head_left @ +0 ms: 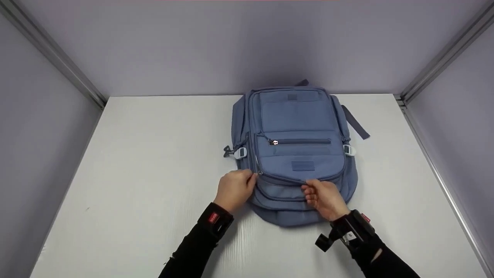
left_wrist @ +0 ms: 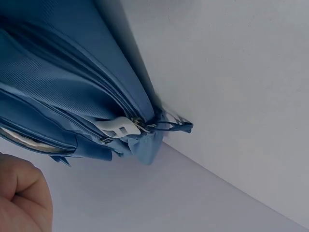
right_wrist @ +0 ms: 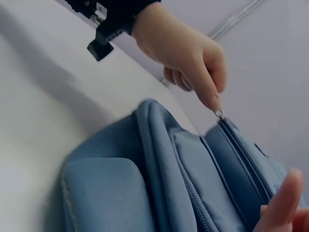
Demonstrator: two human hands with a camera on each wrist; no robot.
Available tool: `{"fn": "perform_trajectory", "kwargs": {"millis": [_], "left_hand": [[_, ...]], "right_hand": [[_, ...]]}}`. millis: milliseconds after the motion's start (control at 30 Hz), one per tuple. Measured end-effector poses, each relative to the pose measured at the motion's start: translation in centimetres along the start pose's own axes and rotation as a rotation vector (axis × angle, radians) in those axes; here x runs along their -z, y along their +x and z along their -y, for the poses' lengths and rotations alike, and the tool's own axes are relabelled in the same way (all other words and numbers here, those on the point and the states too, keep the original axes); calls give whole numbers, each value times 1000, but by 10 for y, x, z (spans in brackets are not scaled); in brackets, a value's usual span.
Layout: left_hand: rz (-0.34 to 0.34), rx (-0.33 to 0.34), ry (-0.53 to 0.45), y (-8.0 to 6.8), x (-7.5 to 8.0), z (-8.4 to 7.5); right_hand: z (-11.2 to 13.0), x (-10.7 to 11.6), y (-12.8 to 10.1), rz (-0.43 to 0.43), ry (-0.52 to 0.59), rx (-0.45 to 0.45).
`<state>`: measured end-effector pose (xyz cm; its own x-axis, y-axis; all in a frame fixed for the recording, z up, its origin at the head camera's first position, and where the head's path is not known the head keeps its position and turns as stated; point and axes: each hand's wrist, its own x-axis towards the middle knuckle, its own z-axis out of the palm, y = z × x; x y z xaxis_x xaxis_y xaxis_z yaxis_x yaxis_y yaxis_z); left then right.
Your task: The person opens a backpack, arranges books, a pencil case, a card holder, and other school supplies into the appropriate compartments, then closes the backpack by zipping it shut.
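A blue backpack [head_left: 295, 116] lies front side up on the white table. My left hand [head_left: 234, 189] is at the left of its front pocket, and in the right wrist view its thumb and finger pinch a small metal zipper pull [right_wrist: 219, 114]. The zipper is partly undone; a strip of pale lining [left_wrist: 31, 140] shows in the left wrist view. My right hand [head_left: 326, 197] pinches the pocket's lower edge between thumb and fingers, right of the left hand. In the right wrist view only part of the right hand [right_wrist: 285, 208] shows.
A short horizontal zipper [head_left: 303, 141] crosses the backpack's front. White buckles [head_left: 240, 153] sit on both sides, and a loose strap [head_left: 356, 122] lies to the right. Grey panels [head_left: 173, 46] enclose the white table [head_left: 154, 154] at back and sides.
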<state>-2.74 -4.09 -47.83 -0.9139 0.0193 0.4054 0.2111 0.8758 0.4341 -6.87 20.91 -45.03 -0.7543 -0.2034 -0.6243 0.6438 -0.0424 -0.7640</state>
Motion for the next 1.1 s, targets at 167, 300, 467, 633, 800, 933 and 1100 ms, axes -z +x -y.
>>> {"fn": "perform_trajectory", "kwargs": {"millis": [167, 300, 467, 633, 800, 933, 1100], "left_hand": [[0, 13, 20, 8, -2, 3], [13, 78, 57, 25, -5, 11], [38, 167, 94, 52, -10, 23], [25, 211, 118, 69, -14, 30], [-25, 230, 130, 70, -17, 35], [3, 272, 74, 62, -21, 39], [27, 275, -5, 45, -23, 41]], "right_hand": [[5, 17, -1, 29, -26, 15], [3, 21, -1, 52, -34, 20], [-3, 19, 0, 34, -26, 15], [-8, 14, 2, 11, -1, 7], [-11, 7, 3, 15, 27, 14], [-14, 4, 3, 9, 55, 27], [-19, 3, -2, -48, 55, 84]]}}
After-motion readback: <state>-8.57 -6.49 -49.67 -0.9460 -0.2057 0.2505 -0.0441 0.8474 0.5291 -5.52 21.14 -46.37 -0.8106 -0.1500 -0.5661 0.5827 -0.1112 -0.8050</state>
